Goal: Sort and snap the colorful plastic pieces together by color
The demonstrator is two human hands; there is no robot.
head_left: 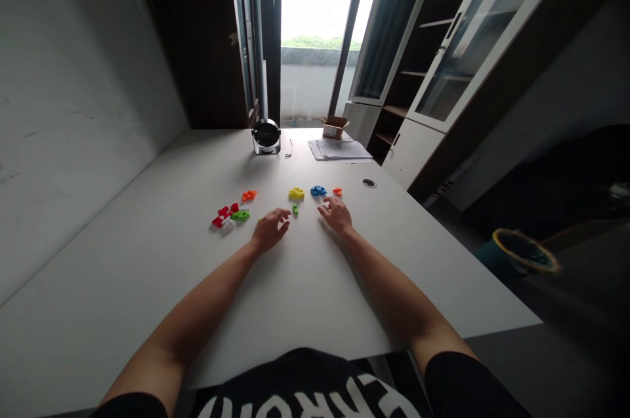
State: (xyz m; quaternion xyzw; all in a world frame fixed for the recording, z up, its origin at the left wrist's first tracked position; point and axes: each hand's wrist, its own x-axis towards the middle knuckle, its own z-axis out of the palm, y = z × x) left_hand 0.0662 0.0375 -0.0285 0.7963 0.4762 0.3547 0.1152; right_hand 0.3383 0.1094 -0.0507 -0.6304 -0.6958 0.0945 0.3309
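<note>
A small green plastic piece [295,209] lay just beyond the fingertips of the left hand [270,229], between it and the right hand [336,215], touching neither. Both hands were empty, open and well apart, their fingers loosely curled and pointing inward. Just beyond the right hand sat a small orange plastic piece [337,191] and a blue plastic piece [318,191], with a yellow plastic piece [296,193] farther toward the left hand. Out past the left hand lay a tight cluster of red plastic pieces [224,214], a white plastic piece [227,223], a larger green plastic piece [240,214] and an orange plastic piece [249,195]; their exact shapes were hard to tell.

These light pieces seemed easy to disturb: a careless sweep of either hand could have nudged them, and a clumsy pinch could have flicked the small green piece aside. Both forearms angled inward across the white surface [305,293], the wrists low. Well beyond the hands stood a round black-and-silver desk fan [266,137], with a stack of white papers [339,150] past the right hand.
</note>
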